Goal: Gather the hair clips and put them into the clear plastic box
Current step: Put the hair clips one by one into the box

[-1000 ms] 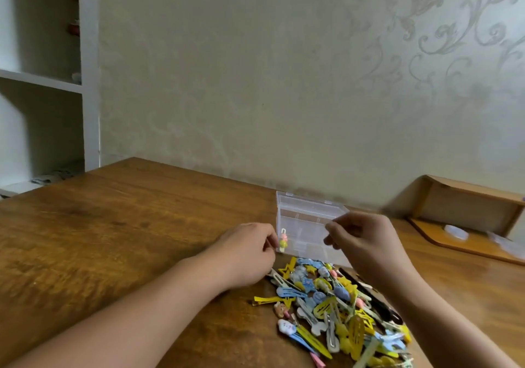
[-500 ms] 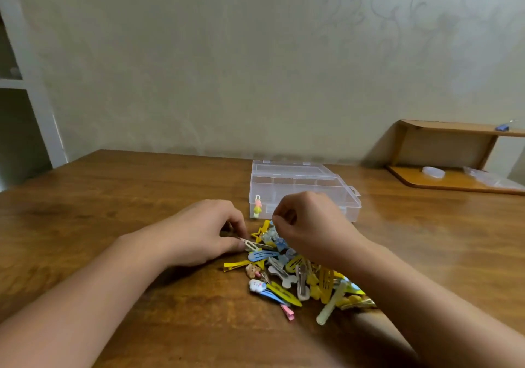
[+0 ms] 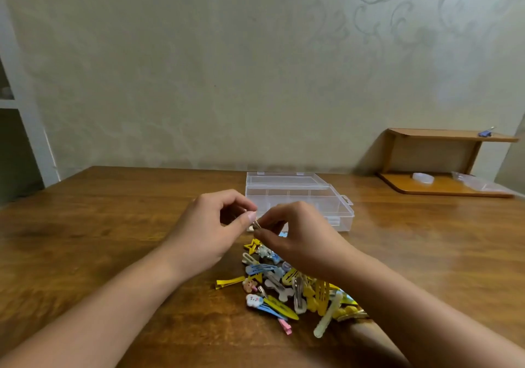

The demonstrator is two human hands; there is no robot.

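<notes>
My fingers (image 3: 251, 216) meet at the middle of the frame: the left thumb and forefinger are pinched onto a small clip (image 3: 257, 224), and the right fingertips close on the same clip from the other side. Both hands are curled, the left hand (image 3: 211, 229) coming in from the lower left, the right hand (image 3: 298, 237) from the lower right. The clip is mostly hidden between them; I see only a pale sliver, and its long axis seems to slant from upper left down to lower right, though I cannot be sure.

What matters for the next move: the box (image 3: 301, 194) lies just beyond the fingers, toward the upper right of them, with its lid folded back and its compartments facing up. The right hand sits nearer to it, overlapping its front wall in the frame, so I judge that hand the natural one to carry the clip over and drop it in.

Below the hands, toward the bottom of the frame, the pile (image 3: 287, 285) of yellow, blue and pink clips lies on the table (image 3: 113, 225), touching neither hand so far as I can see. Most of the gathering looks undone.
</notes>
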